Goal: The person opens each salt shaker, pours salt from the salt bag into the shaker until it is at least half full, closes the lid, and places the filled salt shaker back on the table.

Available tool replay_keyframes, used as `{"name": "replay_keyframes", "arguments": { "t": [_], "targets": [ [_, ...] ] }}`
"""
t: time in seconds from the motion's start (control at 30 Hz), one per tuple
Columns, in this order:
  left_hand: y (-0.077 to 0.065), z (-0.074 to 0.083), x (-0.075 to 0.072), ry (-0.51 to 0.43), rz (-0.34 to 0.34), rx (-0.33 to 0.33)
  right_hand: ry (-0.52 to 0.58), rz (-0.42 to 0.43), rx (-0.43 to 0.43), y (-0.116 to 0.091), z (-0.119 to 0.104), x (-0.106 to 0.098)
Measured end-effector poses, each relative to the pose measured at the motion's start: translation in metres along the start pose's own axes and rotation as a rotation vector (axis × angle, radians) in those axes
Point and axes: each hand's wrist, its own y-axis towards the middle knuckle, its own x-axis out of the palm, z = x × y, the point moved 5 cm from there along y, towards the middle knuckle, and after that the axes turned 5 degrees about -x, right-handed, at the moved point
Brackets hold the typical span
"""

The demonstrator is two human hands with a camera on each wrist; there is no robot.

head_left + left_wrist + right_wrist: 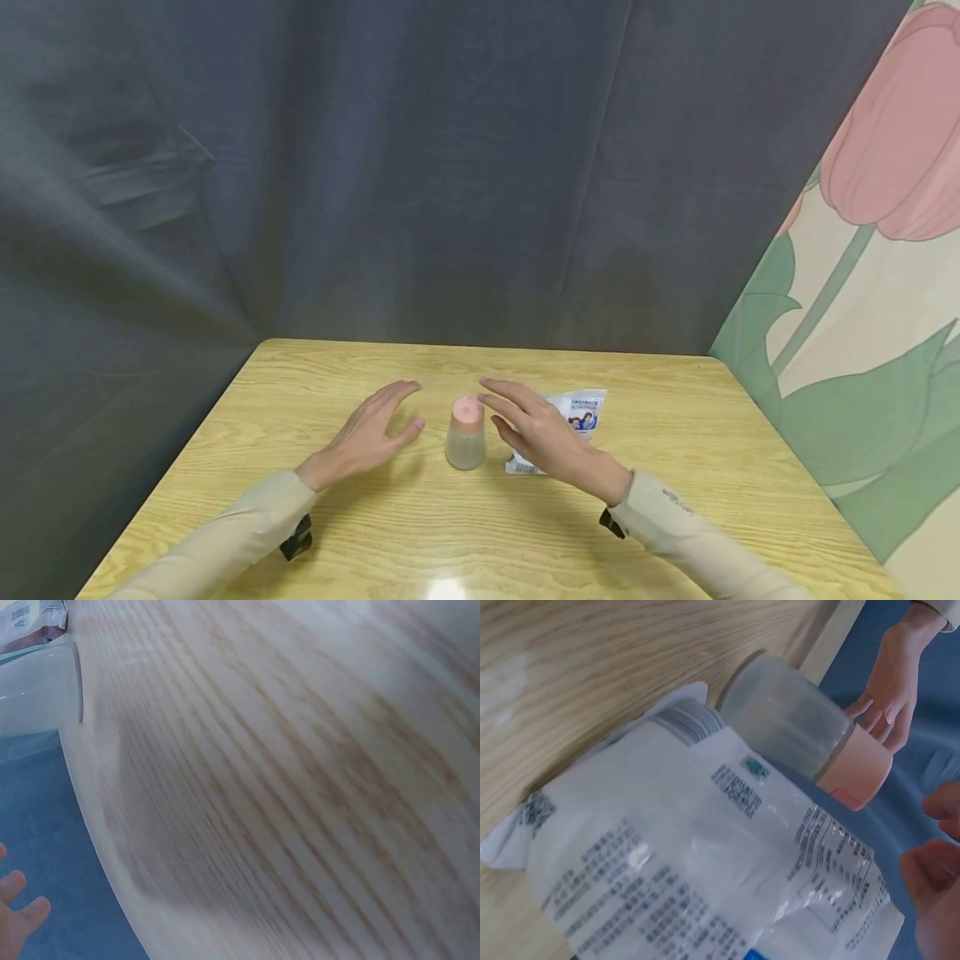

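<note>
A translucent jar with a pink lid (466,448) stands upright on the wooden table between the two hands. My left hand (363,440) is held to its left, fingers spread and nothing in them. On the other side, my right hand (542,432) reaches toward the pink lid, its fingers extended and close beside it, holding nothing. Partly hidden behind the right hand is a white printed plastic pouch (587,410). In the right wrist view the pouch (697,847) fills the foreground, with the jar (780,705) just beyond it.
The wooden table (360,533) reflects a bright light at its front edge. A dark curtain (450,183) hangs behind it and along the left. At the right stands a panel with a painted tulip (885,167).
</note>
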Motion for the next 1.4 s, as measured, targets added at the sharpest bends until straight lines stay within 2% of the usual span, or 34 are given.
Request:
{"name": "replay_keyframes", "arguments": {
  "t": [0.3, 0.6, 0.8, 1.1, 1.23, 1.4],
  "targets": [
    [0.001, 0.002, 0.006, -0.002, -0.034, 0.024, -0.04, -0.034, 0.021, 0.006, -0.002, 0.011],
    [0.001, 0.005, 0.011, -0.017, -0.051, 0.027, -0.08, -0.046, 0.088, 0.01, -0.002, 0.018],
    [0.001, 0.008, 0.014, -0.034, -0.07, 0.037, -0.069, -0.074, 0.137, 0.014, -0.003, 0.023],
    [0.003, 0.009, 0.02, -0.058, -0.185, -0.039, -0.059, -0.152, 0.186, 0.018, -0.001, 0.03],
    [0.001, 0.01, 0.022, -0.072, -0.212, -0.057, -0.054, -0.198, 0.22, 0.018, 0.001, 0.034],
    [0.002, 0.013, 0.024, -0.062, -0.221, -0.045, -0.046, -0.231, 0.25, 0.02, 0.001, 0.038]
  ]
}}
